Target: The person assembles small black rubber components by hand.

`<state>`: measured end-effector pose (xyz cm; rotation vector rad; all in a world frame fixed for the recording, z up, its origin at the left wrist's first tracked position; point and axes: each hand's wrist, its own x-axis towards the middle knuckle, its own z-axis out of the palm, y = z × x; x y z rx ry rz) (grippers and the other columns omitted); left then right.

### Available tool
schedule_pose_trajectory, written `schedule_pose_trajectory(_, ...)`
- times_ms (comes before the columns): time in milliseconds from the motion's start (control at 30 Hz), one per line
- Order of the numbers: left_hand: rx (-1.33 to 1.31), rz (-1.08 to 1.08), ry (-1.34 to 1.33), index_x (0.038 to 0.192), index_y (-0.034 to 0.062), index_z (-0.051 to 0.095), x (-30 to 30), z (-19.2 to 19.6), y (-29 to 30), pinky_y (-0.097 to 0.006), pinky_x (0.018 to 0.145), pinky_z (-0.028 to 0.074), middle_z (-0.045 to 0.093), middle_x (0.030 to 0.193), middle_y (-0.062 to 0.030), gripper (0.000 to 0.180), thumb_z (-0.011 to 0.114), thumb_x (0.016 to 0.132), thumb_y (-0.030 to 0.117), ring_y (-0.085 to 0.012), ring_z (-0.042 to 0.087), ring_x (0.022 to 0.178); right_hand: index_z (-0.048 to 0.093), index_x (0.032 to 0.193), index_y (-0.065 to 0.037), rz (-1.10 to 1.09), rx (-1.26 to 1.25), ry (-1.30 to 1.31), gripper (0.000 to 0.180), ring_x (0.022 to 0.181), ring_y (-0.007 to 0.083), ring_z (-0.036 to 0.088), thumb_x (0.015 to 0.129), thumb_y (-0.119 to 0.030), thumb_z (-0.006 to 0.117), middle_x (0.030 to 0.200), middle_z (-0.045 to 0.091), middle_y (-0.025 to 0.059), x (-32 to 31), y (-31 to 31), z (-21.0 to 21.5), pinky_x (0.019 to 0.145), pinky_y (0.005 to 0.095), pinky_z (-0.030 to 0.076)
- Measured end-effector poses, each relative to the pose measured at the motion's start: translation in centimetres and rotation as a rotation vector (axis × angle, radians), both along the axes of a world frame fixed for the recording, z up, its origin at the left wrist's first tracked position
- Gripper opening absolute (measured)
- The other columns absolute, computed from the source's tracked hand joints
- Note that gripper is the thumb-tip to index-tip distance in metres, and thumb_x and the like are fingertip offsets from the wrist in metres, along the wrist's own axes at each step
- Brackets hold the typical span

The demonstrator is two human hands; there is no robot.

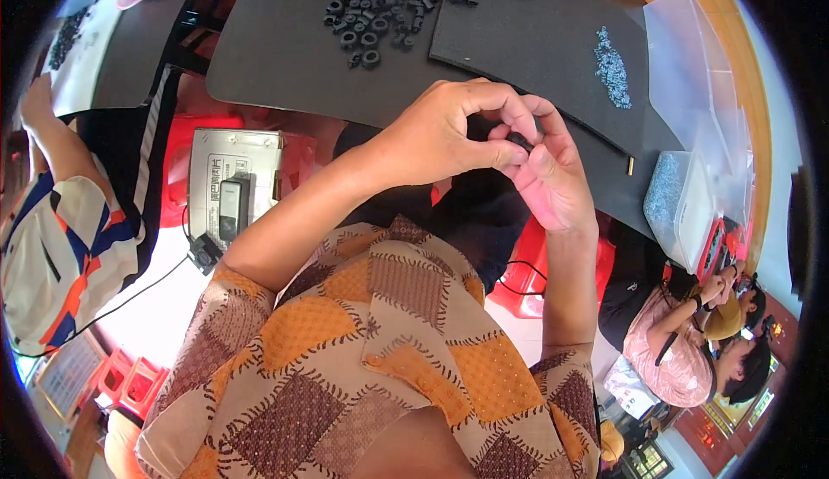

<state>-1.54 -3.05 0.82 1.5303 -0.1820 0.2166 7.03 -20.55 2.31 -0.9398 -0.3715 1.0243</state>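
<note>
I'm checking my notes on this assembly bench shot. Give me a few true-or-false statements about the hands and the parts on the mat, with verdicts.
1. Both hands meet around a small black part. True: the left hand and the right hand pinch it between their fingertips.
2. The pile of black rings lies on the dark mat. True.
3. The small blue-grey parts are heaped left of the black rings. False: they lie to the right.
4. The right hand rests flat on the mat. False: it is raised, closed on the black part.
5. The clear plastic bins stand at the left edge. False: they stand at the right.
</note>
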Motion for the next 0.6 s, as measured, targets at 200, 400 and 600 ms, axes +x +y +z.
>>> schedule_pose_trajectory(200, -0.185, 0.004, -0.057, 0.113, 0.0008, 0.062, 0.2, -0.2, -0.6, -0.027, 0.088, 0.051, 0.064, 0.108, -0.0033, 0.033, 0.074, 0.082, 0.002, -0.0111, 0.061, 0.101, 0.040, 0.140, -0.005, -0.004, 0.147, 0.087, 0.065, 0.113, 0.0294, 0.061, 0.088, -0.027, 0.073, 0.115, 0.063, 0.0141, -0.1, 0.2, -1.3, 0.098, 0.0406, 0.050)
schedule_pose_trajectory(400, -0.258, 0.077, 0.080, 0.113, 0.0054, 0.064, -0.1, 0.2, -0.9, -0.022, 0.068, 0.049, 0.066, 0.093, -0.0016, 0.033, 0.073, 0.081, 0.009, -0.0042, 0.056, 0.075, 0.031, 0.146, -0.007, -0.126, 0.234, 0.233, 0.071, 0.122, 0.0309, 0.057, 0.090, -0.029, 0.070, 0.120, 0.063, 0.0132, -1.0, 1.6, -0.9, 0.103, 0.0434, 0.046)
schedule_pose_trajectory(600, -0.172, 0.112, 0.051, 0.107, 0.0059, 0.067, 0.5, -0.2, -0.2, -0.018, 0.059, 0.040, 0.051, 0.070, 0.0077, 0.026, 0.073, 0.082, 0.008, -0.0005, 0.045, 0.064, 0.030, 0.147, -0.009, -0.117, 0.295, 0.302, 0.070, 0.124, 0.0289, 0.055, 0.092, -0.029, 0.068, 0.125, 0.059, 0.0114, -1.7, 2.5, -1.7, 0.106, 0.0437, 0.043)
